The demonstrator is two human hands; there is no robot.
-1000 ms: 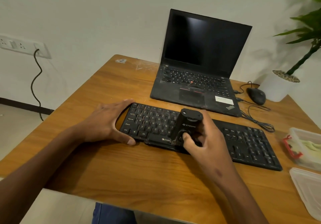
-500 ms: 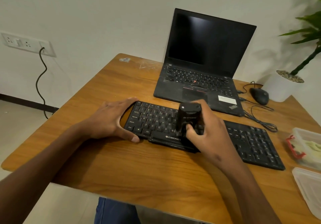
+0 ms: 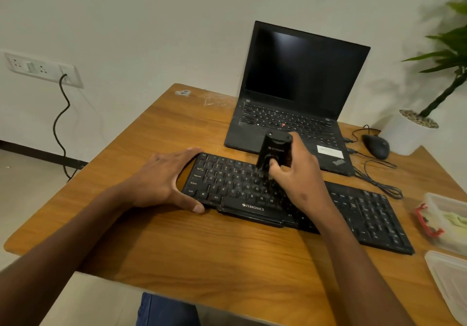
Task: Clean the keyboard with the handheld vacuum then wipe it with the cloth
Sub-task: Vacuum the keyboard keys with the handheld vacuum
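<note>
A black keyboard (image 3: 358, 212) lies across the wooden table (image 3: 202, 257). My right hand (image 3: 298, 176) grips a small black handheld vacuum (image 3: 274, 150) that stands upright over the middle keys; its lower end is hidden by my fingers. My left hand (image 3: 164, 179) rests on the keyboard's left end, fingers straight along the far edge and thumb against the near edge. No cloth can be made out for sure; something pale green lies in a container at the right.
An open black laptop (image 3: 298, 103) sits behind the keyboard. A mouse (image 3: 375, 146) with a cable and a white plant pot (image 3: 409, 131) stand at the back right. A clear container (image 3: 444, 222) and a lid (image 3: 452, 282) lie at the right edge.
My right hand has carried the vacuum away from the keyboard's near edge to the rows farther back. My left hand has stayed on the left end.
</note>
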